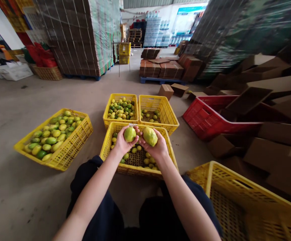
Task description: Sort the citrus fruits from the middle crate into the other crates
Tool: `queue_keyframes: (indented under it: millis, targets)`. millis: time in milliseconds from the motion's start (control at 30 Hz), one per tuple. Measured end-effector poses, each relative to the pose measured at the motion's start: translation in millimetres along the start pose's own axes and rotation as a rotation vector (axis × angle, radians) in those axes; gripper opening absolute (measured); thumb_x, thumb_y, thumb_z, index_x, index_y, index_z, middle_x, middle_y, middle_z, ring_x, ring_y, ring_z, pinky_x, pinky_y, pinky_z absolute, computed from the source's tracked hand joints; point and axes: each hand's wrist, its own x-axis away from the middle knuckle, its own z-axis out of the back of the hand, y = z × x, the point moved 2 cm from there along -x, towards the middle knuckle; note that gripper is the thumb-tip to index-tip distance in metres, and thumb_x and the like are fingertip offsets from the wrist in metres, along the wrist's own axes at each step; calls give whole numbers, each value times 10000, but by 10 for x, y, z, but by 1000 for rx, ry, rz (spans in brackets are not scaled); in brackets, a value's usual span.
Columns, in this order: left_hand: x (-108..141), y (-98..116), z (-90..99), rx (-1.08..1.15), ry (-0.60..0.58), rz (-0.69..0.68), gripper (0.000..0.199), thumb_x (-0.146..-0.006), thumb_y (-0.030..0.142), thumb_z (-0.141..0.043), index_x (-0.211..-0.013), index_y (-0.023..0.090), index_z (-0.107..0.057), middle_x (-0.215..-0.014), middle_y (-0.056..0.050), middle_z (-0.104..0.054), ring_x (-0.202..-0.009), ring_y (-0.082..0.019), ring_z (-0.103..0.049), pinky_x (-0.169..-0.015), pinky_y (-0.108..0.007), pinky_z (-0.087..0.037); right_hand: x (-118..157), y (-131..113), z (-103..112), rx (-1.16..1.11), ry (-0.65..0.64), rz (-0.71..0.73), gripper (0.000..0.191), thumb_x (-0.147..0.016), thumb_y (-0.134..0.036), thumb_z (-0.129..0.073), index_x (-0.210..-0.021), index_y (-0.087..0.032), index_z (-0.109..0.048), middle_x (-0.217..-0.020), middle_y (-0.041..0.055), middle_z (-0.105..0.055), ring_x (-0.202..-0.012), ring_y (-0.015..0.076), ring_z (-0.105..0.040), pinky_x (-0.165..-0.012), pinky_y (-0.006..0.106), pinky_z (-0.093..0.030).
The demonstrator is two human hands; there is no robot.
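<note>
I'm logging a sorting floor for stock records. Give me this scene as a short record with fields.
Left hand: holds a green fruit
Right hand: holds a yellow-green fruit
Near crate: yellow, below both hands, partly filled
Left crate: yellow, filled with yellow and green fruit
Back-left crate: yellow, filled likewise
Back-right crate: yellow, a few fruits
Lower-right crate: yellow, cut off by the picture's edge
Red crate: at right, beside cardboard boxes
</note>
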Motion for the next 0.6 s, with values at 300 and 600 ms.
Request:
queue_keyframes:
  millis: [300,600]
  targets:
    - [-23,-54,20,178,-17,2,271,-899,284,-414,-851,120,-624,-699,-40,-627,-625,-90,-631,-509,-132,-511,55,30,-47,-208,52,21,332,-923,-327,-336,-887,-150,-614,-799,66,-688,-620,146,-603,-600,284,-564]
    - [-323,-328,577,-352,342,130,326,-919,303,-360,-666,155,-504,-511,26,-486,-412,-36,-467,-391,-106,-374,116,-242,52,-378,92,136,215,-867,-317,-482,-986,-177,-595,-819,33,-672,-684,111,-616,-542,176,-543]
